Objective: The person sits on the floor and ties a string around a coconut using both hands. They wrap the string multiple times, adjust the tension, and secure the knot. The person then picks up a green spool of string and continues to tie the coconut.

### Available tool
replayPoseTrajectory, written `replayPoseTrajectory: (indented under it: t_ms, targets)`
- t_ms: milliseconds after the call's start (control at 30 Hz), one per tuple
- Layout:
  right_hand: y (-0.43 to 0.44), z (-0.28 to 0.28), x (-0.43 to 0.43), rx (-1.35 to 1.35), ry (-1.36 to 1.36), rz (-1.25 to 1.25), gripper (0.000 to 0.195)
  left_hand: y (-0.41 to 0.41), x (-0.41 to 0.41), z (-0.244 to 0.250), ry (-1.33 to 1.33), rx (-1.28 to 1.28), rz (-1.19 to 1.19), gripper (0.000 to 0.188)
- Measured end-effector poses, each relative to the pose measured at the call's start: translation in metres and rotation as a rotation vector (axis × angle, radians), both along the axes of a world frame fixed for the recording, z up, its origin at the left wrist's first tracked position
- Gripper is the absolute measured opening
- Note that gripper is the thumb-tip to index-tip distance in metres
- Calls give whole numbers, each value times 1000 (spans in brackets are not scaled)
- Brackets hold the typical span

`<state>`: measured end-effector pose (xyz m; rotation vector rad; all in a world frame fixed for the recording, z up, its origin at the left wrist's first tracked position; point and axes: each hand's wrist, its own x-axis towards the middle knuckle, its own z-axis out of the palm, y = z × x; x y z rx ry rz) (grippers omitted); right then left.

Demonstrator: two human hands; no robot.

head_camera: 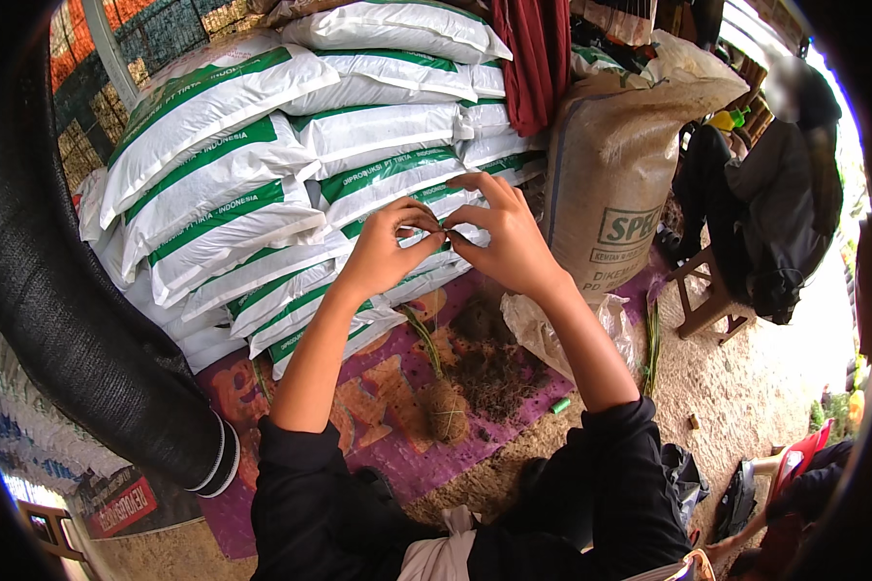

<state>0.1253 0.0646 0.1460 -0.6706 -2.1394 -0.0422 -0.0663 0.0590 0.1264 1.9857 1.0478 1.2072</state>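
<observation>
Raised before the stacked sacks, my left hand (389,250) and my right hand (505,236) meet at thumb and fingertips. They pinch a small dark item (445,231) between them, too small to identify. Below them, a round fibre-covered root ball (448,420), bound with pale string, rests on a purple printed mat (400,472). Long green, yellow-edged leaves (427,340) extend from it towards the sacks. Loose dark fibre and soil (501,381) lie to its right. A small green cylinder (560,406), perhaps a thread spool, is by the mat's edge.
White-and-green sacks (385,138) are piled ahead. A tall woven sack (607,181) stands right of them, with crumpled plastic (534,327) at its foot. A large black roll (51,290) slants along the left. One person (785,196) sits on a stool (705,290); another person's arm (741,534) shows lower right.
</observation>
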Motion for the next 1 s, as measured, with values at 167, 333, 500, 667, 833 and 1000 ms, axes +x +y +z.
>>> replayPoseTrajectory:
  t_ms: [167,333,500,667,833,1000]
  targets:
    - [-4,1,-4,-12,-11,3,16,-1,-2,2,61,55,17,14]
    - [7,1,2,-58,275,-88,12,-1,3,1,64,57,-21,13]
    - [7,10,14,-176,277,39,16,-2,-1,-3,23,-14,17,15]
    - [-1,11,15,-57,-4,41,16,-2,5,1,121,49,14,17]
    - [-5,8,9,32,-141,-3,16,-7,11,7,179,77,28,15]
    - [-3,4,5,20,-172,9,15,-11,9,10,179,91,25,13]
